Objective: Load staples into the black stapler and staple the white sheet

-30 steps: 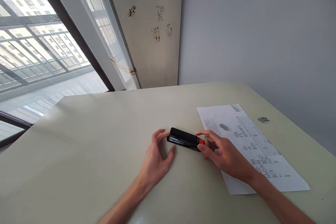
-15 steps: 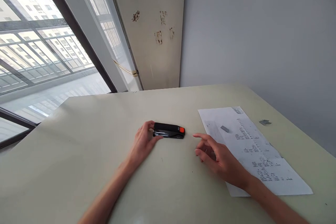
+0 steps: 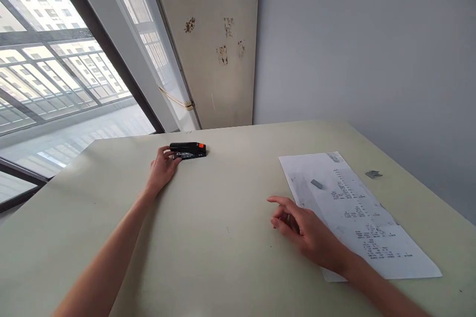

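Stapler (image 3: 189, 149), black with an orange patch (image 3: 201, 145) at its right end, now sits near the far edge of the table (image 3: 219, 247), left of centre. Clear change of place: one second back it is mid-table, near the paper, with both hands at it; half a second back it is already further left, in the left hand alone. Its lie changes too, from slanting down to the right to nearly level across the view. Left hand (image 3: 162, 171) is stretched well forward, thumb and fingers closed around the stapler's left end; whether the base bears fully on the table, cannot tell. Right hand (image 3: 307, 232) is free of the stapler and well apart from it, holding nothing that shows, index finger extended, other fingers loosely curled. It hangs about where it is half a second ago, by the left edge of the printed paper (image 3: 405, 257), forearm crossing the sheet's lower part; contact with the sheet uncertain. Unchanged: the paper, the small grey strip (image 3: 317, 184) lying on its upper left, and the grey scraps (image 3: 373, 174) on the table just to its right.
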`<state>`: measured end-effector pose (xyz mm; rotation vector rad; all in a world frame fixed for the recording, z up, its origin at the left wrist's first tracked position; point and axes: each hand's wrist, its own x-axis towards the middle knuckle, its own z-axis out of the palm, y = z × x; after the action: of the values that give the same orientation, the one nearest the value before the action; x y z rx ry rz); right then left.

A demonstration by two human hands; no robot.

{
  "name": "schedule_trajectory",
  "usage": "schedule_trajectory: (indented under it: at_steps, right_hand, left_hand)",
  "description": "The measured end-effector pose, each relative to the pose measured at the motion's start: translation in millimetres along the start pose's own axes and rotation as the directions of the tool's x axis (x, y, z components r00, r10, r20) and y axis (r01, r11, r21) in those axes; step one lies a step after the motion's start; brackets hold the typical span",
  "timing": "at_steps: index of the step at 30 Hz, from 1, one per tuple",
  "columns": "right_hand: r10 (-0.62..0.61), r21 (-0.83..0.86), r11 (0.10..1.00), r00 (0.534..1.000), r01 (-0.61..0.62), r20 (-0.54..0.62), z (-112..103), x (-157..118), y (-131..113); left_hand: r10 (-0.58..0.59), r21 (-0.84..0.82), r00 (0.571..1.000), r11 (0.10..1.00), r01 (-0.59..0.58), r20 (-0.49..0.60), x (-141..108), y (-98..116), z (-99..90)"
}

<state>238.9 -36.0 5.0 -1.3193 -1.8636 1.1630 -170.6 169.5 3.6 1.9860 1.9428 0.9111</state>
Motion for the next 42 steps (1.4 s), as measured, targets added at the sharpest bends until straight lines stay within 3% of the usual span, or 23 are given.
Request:
schedule_trajectory:
  at_steps: [7,10,14,17,19,21,25,42]
  right_hand:
    - [-0.019,-0.05,0.999,1.0,0.02,0.011,1.5,-1.4,-1.5]
    - [-0.045,-0.08,0.996,0.999,0.045,0.004,2.5,-1.4,-0.4]
    - [-0.098,-0.161,0.982,0.995,0.095,-0.009,3.7,-0.8,-1.7]
    - [-0.129,-0.214,0.969,0.992,0.123,-0.012,5.5,-0.2,-3.9]
    - [-0.143,-0.232,0.963,0.99,0.139,-0.002,6.8,0.6,-5.2]
    - [-0.158,-0.247,0.957,0.987,0.156,0.01,7.6,1.6,-6.0]
    - [-0.165,-0.272,0.948,0.986,0.163,0.014,7.1,3.2,-6.8]
    - [-0.168,-0.27,0.948,0.986,0.167,0.022,4.9,3.8,-7.1]
  left_hand:
    - [-0.018,0.008,1.0,1.0,0.018,-0.019,-4.2,1.5,5.7]
    - [-0.033,0.018,0.997,0.999,0.034,-0.074,-25.5,11.7,8.1]
    - [-0.003,0.032,0.992,0.999,0.008,-0.127,-71.6,37.1,10.2]
    - [0.123,0.013,0.992,0.992,-0.123,0.023,-104.2,62.6,12.3]
    - [0.241,-0.02,0.957,0.97,-0.241,0.162,-118.7,78.9,14.5]
    - [0.324,-0.033,0.918,0.945,-0.326,0.228,-126.5,91.4,16.7]
    - [0.323,-0.038,0.917,0.945,-0.324,0.233,-127.8,100.3,18.5]
    - [0.282,-0.043,0.926,0.959,-0.28,0.25,-124.0,100.8,17.4]
